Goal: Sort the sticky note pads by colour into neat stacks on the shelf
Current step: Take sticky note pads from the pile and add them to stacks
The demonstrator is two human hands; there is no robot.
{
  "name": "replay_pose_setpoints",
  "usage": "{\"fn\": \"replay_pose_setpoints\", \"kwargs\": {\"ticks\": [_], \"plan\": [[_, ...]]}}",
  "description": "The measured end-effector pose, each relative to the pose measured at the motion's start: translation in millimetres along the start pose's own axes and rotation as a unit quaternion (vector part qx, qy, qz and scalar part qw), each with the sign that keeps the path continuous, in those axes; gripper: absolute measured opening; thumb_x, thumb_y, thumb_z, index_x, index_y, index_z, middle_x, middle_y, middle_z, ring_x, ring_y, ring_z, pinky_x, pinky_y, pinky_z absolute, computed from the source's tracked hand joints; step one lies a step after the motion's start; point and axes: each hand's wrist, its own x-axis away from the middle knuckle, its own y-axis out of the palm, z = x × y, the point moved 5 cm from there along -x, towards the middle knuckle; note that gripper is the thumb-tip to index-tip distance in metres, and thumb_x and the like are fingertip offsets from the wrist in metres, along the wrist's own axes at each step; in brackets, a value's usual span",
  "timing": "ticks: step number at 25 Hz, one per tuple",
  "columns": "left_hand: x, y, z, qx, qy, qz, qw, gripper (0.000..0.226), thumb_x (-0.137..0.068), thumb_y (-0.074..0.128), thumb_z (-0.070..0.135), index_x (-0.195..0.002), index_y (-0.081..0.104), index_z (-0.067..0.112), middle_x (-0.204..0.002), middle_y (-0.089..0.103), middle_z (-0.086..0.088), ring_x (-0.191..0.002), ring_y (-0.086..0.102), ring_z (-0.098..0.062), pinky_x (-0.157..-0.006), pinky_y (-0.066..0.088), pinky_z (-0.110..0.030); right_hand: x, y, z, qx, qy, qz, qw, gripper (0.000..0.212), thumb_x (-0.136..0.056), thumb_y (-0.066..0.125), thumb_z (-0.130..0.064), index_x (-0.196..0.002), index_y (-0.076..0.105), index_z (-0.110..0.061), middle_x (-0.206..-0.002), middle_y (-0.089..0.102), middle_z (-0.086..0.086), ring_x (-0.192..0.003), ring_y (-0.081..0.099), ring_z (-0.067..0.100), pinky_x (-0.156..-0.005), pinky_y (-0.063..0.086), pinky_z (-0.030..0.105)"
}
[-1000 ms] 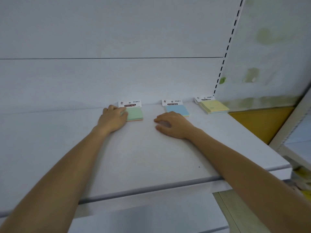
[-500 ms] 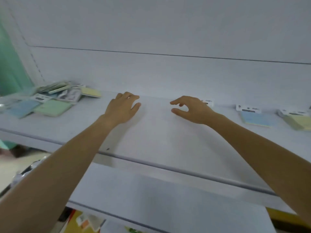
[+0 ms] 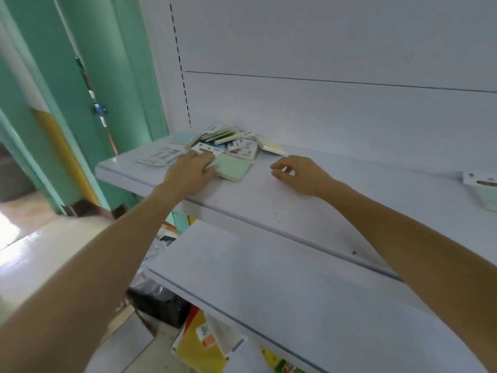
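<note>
- Head view: left hand (image 3: 192,172) lies flat, fingers spread, on a pale green square sticky pad (image 3: 233,168) at the near edge of a jumbled pile of pads (image 3: 226,142), far left on the white shelf (image 3: 309,211).
- Right hand (image 3: 301,172) hovers beside it, fingers loosely curled, grasping nothing.
- 1 more green pad (image 3: 485,192) lies far right.

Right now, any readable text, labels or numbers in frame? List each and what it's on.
None legible.
White header card of the green pad under the left hand: dark bar, blurred.
Cards in the unsorted pile: print too small.
Pad at the right edge: blurred.
</note>
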Motion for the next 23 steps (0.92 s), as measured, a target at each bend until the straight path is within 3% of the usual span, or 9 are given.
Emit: {"fn": "replay_pose_setpoints", "kwargs": {"ticks": [4,8,11,15,18,23], "plan": [[-20,6,-9,0.019,-0.031,-0.008,0.999,0.049,-0.089,0.043,0.050,-0.131,0.044,0.025,-0.128,0.053,-0.018,-0.117,0.050,-0.036,-0.092,0.044,-0.045,-47,1,23,-0.070,0.102,0.099,0.987,0.027,-0.092,0.047,-0.027,-0.107,0.063,-0.011,-0.116,0.065,0.006,-0.106,0.058,0.023,-0.082,0.039,0.026],[-39,5,6,-0.008,-0.048,-0.023,0.999,0.067,-0.076,0.053,0.064,-0.134,0.039,0.032,-0.139,0.045,-0.008,-0.126,0.044,-0.029,-0.096,0.041,-0.042,-88,-1,51,-0.108,0.184,0.147,0.966,0.035,-0.090,0.051,-0.031,-0.117,0.058,-0.011,-0.124,0.060,0.010,-0.117,0.054,0.025,-0.095,0.041,0.032],[-47,13,16,-0.025,-0.035,-0.054,0.998,0.075,-0.072,0.056,0.067,-0.135,0.036,0.031,-0.144,0.041,-0.004,-0.131,0.037,-0.027,-0.100,0.036,-0.043,-113,3,67,-0.096,0.230,0.104,0.963,0.053,-0.087,0.052,-0.042,-0.130,0.046,-0.012,-0.138,0.049,0.011,-0.129,0.043,0.029,-0.106,0.033,0.036],[-56,24,20,-0.034,-0.032,-0.077,0.996,0.077,-0.070,0.053,0.071,-0.134,0.037,0.032,-0.141,0.046,-0.004,-0.129,0.040,-0.028,-0.101,0.035,-0.043,-132,22,76,-0.092,0.241,-0.012,0.966,0.073,-0.083,0.058,-0.048,-0.141,0.029,-0.014,-0.150,0.033,0.009,-0.138,0.028,0.031,-0.112,0.026,0.038],[-60,26,29,0.040,-0.002,-0.073,0.997,0.074,-0.070,0.063,0.061,-0.134,0.040,0.031,-0.138,0.049,-0.001,-0.124,0.046,-0.023,-0.099,0.038,-0.036,-136,29,74,-0.165,0.194,-0.012,0.967,0.074,-0.079,0.068,-0.034,-0.140,0.031,-0.014,-0.146,0.036,0.010,-0.134,0.035,0.027,-0.106,0.032,0.034],[-66,19,42,0.238,0.020,-0.083,0.968,0.062,-0.074,0.074,0.021,-0.130,0.046,0.025,-0.128,0.047,0.000,-0.111,0.045,-0.013,-0.088,0.031,-0.020,-129,30,77,-0.188,0.108,0.106,0.970,0.055,-0.081,0.062,-0.012,-0.132,0.043,-0.016,-0.135,0.047,0.014,-0.123,0.046,0.026,-0.086,0.033,0.022]]}}
